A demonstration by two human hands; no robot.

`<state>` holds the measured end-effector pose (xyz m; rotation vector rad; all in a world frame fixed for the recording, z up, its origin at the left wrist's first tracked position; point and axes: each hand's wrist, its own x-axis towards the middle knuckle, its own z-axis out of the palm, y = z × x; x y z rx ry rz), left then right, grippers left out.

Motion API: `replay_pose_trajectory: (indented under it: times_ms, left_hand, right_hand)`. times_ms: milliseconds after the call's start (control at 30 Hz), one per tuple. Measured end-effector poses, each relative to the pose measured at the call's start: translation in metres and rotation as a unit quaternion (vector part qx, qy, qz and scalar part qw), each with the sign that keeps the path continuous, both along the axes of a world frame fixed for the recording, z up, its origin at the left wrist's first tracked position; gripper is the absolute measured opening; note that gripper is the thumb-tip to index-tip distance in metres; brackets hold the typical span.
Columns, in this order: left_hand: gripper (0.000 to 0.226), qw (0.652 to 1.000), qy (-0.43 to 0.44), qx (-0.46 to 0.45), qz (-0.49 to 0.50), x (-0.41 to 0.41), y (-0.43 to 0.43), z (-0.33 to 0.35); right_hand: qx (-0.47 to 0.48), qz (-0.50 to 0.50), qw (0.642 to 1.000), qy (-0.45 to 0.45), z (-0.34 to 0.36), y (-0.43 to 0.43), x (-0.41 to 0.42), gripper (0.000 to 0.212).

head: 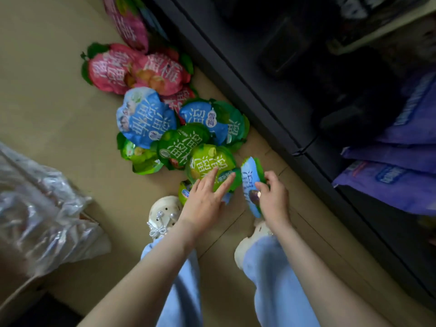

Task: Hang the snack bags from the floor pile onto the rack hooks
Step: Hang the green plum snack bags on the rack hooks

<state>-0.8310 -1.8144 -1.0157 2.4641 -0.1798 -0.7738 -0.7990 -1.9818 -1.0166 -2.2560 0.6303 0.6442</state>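
Note:
A pile of round snack bags point(165, 119) lies on the beige floor beside the dark rack: pink ones at the far end, blue and green ones nearer. My right hand point(274, 199) pinches a blue bag point(249, 182), held on edge just above the floor. My left hand point(205, 199) reaches with straight fingers onto a light green bag point(208, 161) at the near end of the pile. No rack hooks are in view.
The dark rack base point(271, 109) runs diagonally along the right, with purple packs point(405, 175) on its low shelf. A crumpled clear plastic bag point(44, 208) over a cardboard box sits at the left. My feet in white clogs point(162, 215) stand just below the pile.

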Motion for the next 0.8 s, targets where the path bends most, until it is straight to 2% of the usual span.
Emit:
replay_pose_trajectory:
  times_ms: [100,200,267,367,433,467,633,800]
  left_hand:
    - [0.086,0.997,-0.062,-0.042,-0.002,0.024,0.006,0.083]
    - [0.055,0.98,-0.169,-0.072,-0.075,0.053,0.004,0.187]
    - [0.033,0.965,-0.209,-0.101,-0.125,0.071,0.001,0.257]
    - [0.018,0.961,-0.171,-0.15,-0.156,0.087,-0.009,0.362]
    - [0.019,0.971,-0.102,-0.153,-0.154,0.085,-0.02,0.426]
    - [0.019,0.972,-0.097,-0.161,-0.144,0.081,-0.027,0.453]
    - [0.02,0.972,-0.137,-0.166,-0.093,0.057,-0.084,0.565]
    - [0.021,0.973,-0.13,-0.176,-0.073,0.018,-0.18,0.638]
  right_hand:
    - [-0.013,0.088,0.996,-0.004,0.105,0.006,0.008,0.009]
    - [-0.002,0.119,0.993,0.012,0.219,0.007,0.015,0.014]
    - [0.014,0.118,0.993,-0.003,0.296,0.007,0.014,0.017]
    - [0.037,0.083,0.995,-0.043,0.399,-0.002,0.007,0.015]
    - [0.037,0.054,0.995,-0.076,0.453,-0.017,0.0,0.013]
    - [0.032,0.046,0.994,-0.092,0.477,-0.026,-0.004,0.013]
    - [0.044,0.011,0.984,-0.173,0.573,-0.083,-0.025,0.015]
    - [0.068,-0.066,0.968,-0.233,0.645,-0.174,-0.07,0.009]
